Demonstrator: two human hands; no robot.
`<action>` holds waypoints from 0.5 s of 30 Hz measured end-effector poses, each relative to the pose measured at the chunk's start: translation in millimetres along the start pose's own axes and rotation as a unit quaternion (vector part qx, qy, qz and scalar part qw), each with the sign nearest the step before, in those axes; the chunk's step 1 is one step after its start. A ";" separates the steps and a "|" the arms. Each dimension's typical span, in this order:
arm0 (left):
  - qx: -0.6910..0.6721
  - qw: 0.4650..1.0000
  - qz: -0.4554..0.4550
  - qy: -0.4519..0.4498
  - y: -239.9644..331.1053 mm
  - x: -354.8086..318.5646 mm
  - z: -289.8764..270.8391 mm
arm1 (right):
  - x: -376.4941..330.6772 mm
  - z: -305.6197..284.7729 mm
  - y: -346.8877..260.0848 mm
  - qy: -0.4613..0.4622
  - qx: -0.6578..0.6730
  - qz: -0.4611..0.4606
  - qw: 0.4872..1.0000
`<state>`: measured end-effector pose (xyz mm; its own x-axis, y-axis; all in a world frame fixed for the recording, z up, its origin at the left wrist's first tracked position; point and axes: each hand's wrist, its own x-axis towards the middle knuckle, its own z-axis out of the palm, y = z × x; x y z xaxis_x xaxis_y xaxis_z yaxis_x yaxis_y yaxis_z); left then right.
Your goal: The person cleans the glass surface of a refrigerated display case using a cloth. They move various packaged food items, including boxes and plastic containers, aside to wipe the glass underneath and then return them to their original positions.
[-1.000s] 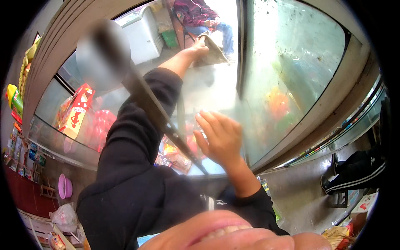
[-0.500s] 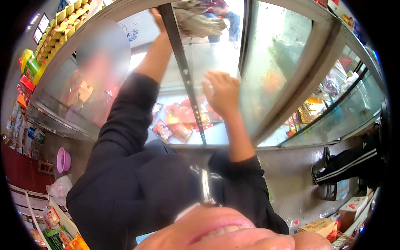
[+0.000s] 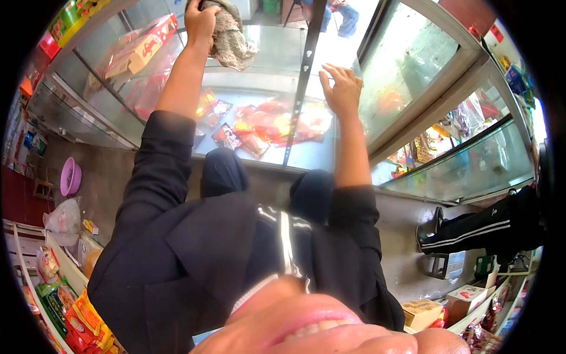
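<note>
My left hand (image 3: 201,26) is closed around a crumpled grey-brown rag (image 3: 231,42), which hangs toward the right over the glass of a display case. My right hand (image 3: 343,88) holds nothing; its fingers are spread, just right of a dark slotted metal post (image 3: 302,79). Whether it touches the glass I cannot tell. Below and between my hands, red and yellow snack packets (image 3: 265,123) lie on the case's pale bottom shelf (image 3: 227,152).
A glass panel (image 3: 401,65) in a wooden frame stands to the right. A red-and-tan box (image 3: 143,48) is inside the case at left. A person's leg in striped black trousers (image 3: 477,229) is at right. On the floor at left is a pink basin (image 3: 71,176).
The rag, seen right of the post before, is now left of it in my left hand. My view has shifted, and more of the lower shelf and floor shows.
</note>
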<state>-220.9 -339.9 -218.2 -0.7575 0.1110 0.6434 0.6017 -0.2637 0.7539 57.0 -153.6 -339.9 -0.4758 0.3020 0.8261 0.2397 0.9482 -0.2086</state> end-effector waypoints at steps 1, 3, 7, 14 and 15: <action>0.021 1.000 0.010 -0.013 -7.3 0.6 -7.9 | 1.3 1.3 -0.4 -0.002 -0.001 -0.001 1.000; 0.026 0.995 0.026 -0.088 -1.7 -7.6 -6.0 | 0.6 0.2 0.5 -0.005 -0.007 0.002 1.000; 0.296 0.928 0.113 -0.196 -18.2 -4.5 -13.8 | -0.1 2.8 -8.6 -0.021 -0.004 0.007 1.000; 0.572 0.772 0.006 -0.279 -25.8 -41.9 1.6 | 1.0 5.3 -1.9 -0.007 -0.007 -0.018 1.000; 0.586 0.744 -0.044 -0.318 -30.1 -43.8 8.1 | 1.5 5.1 -0.3 -0.013 0.004 -0.007 1.000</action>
<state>-203.8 -329.1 -267.9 -0.7583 0.6077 0.2357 0.6468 0.7466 0.1559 51.8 -153.0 -341.3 -0.5003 0.2907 0.8156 0.2258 0.9532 -0.2012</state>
